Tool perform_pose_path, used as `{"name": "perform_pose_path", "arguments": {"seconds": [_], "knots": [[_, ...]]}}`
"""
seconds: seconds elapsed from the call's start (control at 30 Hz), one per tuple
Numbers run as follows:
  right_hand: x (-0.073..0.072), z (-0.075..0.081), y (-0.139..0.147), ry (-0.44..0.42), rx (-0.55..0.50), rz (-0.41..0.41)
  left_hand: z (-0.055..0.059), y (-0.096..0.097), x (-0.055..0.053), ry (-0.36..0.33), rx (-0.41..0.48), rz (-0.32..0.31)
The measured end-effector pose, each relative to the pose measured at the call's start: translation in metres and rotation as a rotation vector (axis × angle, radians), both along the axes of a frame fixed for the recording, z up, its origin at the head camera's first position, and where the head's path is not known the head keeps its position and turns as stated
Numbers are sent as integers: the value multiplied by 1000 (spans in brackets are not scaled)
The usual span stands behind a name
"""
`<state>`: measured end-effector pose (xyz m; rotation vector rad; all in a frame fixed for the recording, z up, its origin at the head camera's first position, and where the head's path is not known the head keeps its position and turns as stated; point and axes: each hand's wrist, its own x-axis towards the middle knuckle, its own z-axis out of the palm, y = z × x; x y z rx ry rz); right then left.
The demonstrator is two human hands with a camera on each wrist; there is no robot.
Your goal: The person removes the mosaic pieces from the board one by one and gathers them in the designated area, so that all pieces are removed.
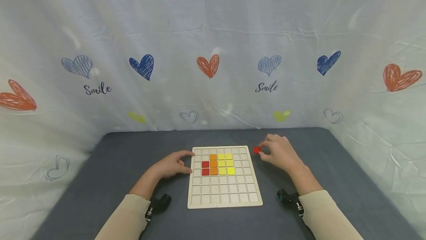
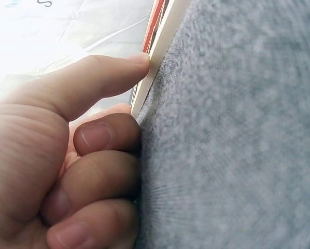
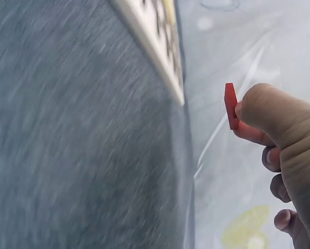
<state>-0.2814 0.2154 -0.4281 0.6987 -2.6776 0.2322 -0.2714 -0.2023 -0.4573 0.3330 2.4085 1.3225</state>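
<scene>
The left hand is resting thumb and forefinger against the adjacent edge of the grid board, grasping nothing, presumably steadying it. I am observing the right hand pinching a loose red tile off the board's opposite side, probably leaving its leading part exposed. Seated red tiles, orange tiles and yellow tiles are occupying cells between the hands.

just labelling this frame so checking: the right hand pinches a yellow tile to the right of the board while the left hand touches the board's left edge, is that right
The colour is wrong: the right hand pinches a red tile, as the head view shows. The left hand does touch the board's left edge.
</scene>
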Motion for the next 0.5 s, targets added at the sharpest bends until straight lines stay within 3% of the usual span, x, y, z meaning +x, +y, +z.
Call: {"name": "perform_pose_path", "arguments": {"seconds": [0.5], "knots": [[-11,-11,6,-72,110,39,-2,0,-1,-9,8,-5]]}}
